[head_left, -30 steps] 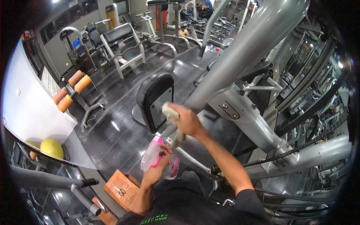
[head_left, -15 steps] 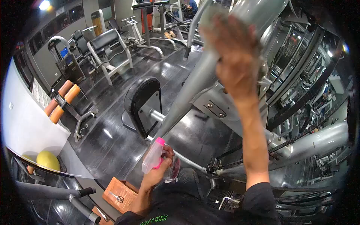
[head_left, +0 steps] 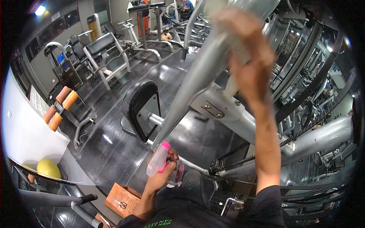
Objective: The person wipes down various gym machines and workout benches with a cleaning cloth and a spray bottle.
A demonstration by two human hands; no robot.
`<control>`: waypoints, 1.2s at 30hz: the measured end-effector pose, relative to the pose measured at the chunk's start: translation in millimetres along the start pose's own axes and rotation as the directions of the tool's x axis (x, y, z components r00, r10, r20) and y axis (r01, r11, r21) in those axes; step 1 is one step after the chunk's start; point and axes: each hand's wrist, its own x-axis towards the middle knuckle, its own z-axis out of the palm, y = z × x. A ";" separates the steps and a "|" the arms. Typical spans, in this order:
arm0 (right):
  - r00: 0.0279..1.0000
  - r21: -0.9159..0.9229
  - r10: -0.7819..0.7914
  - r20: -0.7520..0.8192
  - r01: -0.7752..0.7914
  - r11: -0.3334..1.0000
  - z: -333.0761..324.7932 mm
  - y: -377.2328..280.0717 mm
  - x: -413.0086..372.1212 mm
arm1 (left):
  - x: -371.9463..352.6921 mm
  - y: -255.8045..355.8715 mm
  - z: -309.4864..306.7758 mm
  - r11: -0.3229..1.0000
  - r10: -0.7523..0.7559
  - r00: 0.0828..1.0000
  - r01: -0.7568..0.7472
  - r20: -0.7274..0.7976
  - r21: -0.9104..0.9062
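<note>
My left hand (head_left: 161,178) is wrapped around a spray bottle (head_left: 157,161) with a pink nozzle and trigger, held low in front of my body. Up at the thick grey tube (head_left: 199,72) of a gym machine, my right hand (head_left: 254,62) presses a greyish cloth (head_left: 240,51) against the metal. Motion smears the fingers of that hand, and part of the cloth is hidden under them. Below the tube is a bolted bracket (head_left: 208,104). A black padded seat (head_left: 140,108) stands beyond the tube's lower end.
Scissors (head_left: 121,204) lie on a wooden box (head_left: 129,195) at lower left. A yellow-green ball (head_left: 48,169) and an orange roller-pad bench (head_left: 68,100) stand further left. Cables and a grey tube (head_left: 323,140) run close on my right. A person (head_left: 187,5) is far back.
My right hand has slid right and slightly down along the tube, with the cloth in it. The left hand and spray bottle have barely moved. The whole view has shifted slightly.
</note>
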 end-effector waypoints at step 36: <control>0.660 0.413 -0.060 0.749 -0.394 0.821 0.8 -38.8 -68.8 | -11.1 -2.9 11.9 0.998 -0.037 0.997 0.033 -0.070 -0.057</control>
